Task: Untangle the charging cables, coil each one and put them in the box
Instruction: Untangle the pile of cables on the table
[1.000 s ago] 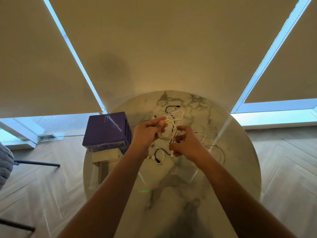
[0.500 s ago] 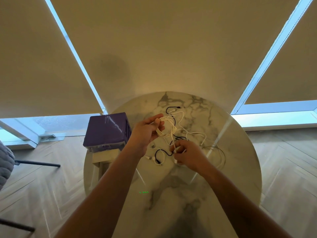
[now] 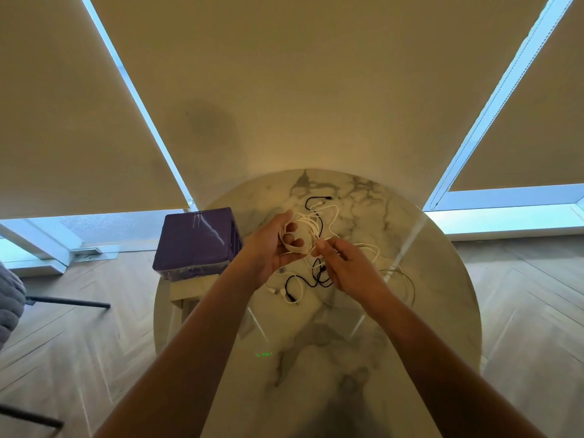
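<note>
Just left of the left hand (image 3: pixel 268 251) stands the purple box (image 3: pixel 197 243), near it and blocking that side. Under and beyond both hands loose cables (image 3: pixel 311 279) lie on the round marble table (image 3: pixel 426 311). Near side of the right hand (image 3: pixel 349 267), the tabletop is bare.

Worktop (image 3: pixel 363 343): marble-look, white with grey veining, polished and glossy, showing window reflections. Box (image 3: pixel 194 240): purple, smooth, sheened lid catching light. White cable (image 3: pixel 300 230): smooth, rubbery-looking sheath, matt. Black cable (image 3: pixel 311 281): same finish. Floor (image 3: pixel 531 311): wood-look herringbone, matt. Blinds (image 3: pixel 316 90): beige cloth, matt, faintly textured
</note>
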